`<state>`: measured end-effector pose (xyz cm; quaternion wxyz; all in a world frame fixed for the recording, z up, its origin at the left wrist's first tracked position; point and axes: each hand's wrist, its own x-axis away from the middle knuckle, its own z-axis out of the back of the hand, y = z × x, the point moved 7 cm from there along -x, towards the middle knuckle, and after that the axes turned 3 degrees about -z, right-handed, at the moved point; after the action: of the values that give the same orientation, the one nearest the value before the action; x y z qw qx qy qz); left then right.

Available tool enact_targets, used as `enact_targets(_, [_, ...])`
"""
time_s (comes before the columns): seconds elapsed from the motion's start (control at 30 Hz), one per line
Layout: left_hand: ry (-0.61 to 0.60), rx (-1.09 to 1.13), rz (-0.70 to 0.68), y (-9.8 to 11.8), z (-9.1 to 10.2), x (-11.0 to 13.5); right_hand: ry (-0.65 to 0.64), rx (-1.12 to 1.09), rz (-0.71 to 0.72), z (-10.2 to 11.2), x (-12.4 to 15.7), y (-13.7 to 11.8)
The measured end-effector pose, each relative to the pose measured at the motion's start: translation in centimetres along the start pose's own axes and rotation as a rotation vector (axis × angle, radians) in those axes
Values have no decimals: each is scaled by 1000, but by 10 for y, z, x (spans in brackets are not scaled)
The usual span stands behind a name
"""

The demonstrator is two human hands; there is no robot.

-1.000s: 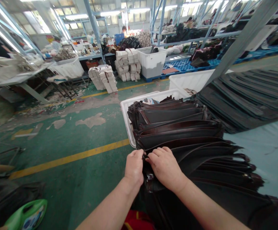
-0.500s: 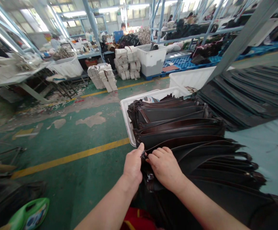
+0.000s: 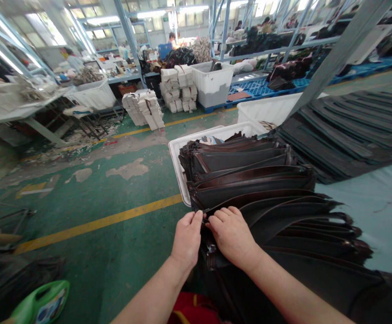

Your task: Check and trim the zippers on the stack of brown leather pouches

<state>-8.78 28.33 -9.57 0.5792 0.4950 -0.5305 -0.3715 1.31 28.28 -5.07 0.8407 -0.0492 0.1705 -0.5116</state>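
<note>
left hand (image 3: 187,238) and right hand (image 3: 233,235), side by side at the lower middle of the view, knuckles up. both hands are closed: the left pinches the near end of a dark leather piece (image 3: 277,221) between thumb and fingers, and the right has its fingers curled onto the same end, the fingertips of the two hands almost touching. the held piece runs from the hands toward 2 o'clock and lies on the near part of a fanned row of leather pieces (image 3: 250,180), dark brown and overlapping on edge. the row extends from 12 to 4 o'clock of the hands; its far end sits in a white bin (image 3: 177,164) at 12 o'clock. a pale blue surface (image 3: 385,211) shows at 3 o'clock, with flat black sheets (image 3: 351,130) stacked at 2 o'clock behind a slanted grey post (image 3: 338,54). a red item (image 3: 191,310) is at 6 o'clock, a green object (image 3: 37,303) at 8 o'clock. the green floor (image 3: 121,265) with a yellow line (image 3: 98,222) fills 9 to 11 o'clock. far off at 12 o'clock: white bundles (image 3: 145,112) and a white tub (image 3: 212,83).
</note>
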Motion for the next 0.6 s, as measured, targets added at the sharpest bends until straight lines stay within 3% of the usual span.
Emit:
enact_targets(0.3, [-52,40,-2,3,-6,7,4,-34,-10,-1,0,2])
enact_targets(0.37, [-86,107,9,3,-8,8,93,-95,-20,7,0,4])
enact_targets(0.47, [-119,210,38,4,-9,11,331,-196,-22,33,5,11])
enact_targets(0.6, [-134,255,70,3,-9,11,480,-228,-171,66,37,51])
